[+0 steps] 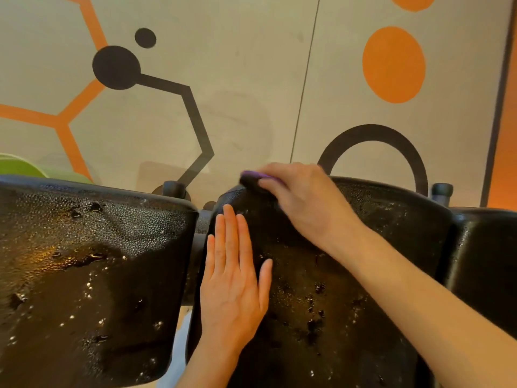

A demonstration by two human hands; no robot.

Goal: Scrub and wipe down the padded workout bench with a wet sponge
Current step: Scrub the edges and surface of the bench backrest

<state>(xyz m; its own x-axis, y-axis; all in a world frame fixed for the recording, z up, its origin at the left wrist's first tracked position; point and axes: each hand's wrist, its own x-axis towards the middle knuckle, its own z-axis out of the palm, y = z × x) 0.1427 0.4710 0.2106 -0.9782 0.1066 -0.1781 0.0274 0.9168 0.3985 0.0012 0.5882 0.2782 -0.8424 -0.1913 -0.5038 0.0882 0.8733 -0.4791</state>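
Right hand [302, 203] reached across to the far edge of the middle pad [321, 275] of the black padded workout bench, its grip closed around a sponge [253, 177], purple on top w/ a dark underside. Sponge was pressed on the pad's far left corner, mostly covered by the fingers, only its left end showing. Left hand [235, 281] lay flat, palm down, grip wide w/ fingers straight & close together, holding nothing, resting on the near left part of the same pad, just beside its left edge.

Pad surface was pebbled & wet, w/ droplets & darker patches on its near half. Left pad [84, 261] sat apart from the middle one across a narrow gap, also wet, w/ shiny puddled spots. A third pad [484, 261] showed at the right edge. Two black round caps stuck up behind the pads, one [174, 189] by the gap & one [442, 189] far right. Behind stood a beige wall [251, 79] painted w/ orange hexagon lines, orange ovals & black dots & lines. Something green [19, 166] peeked out far left
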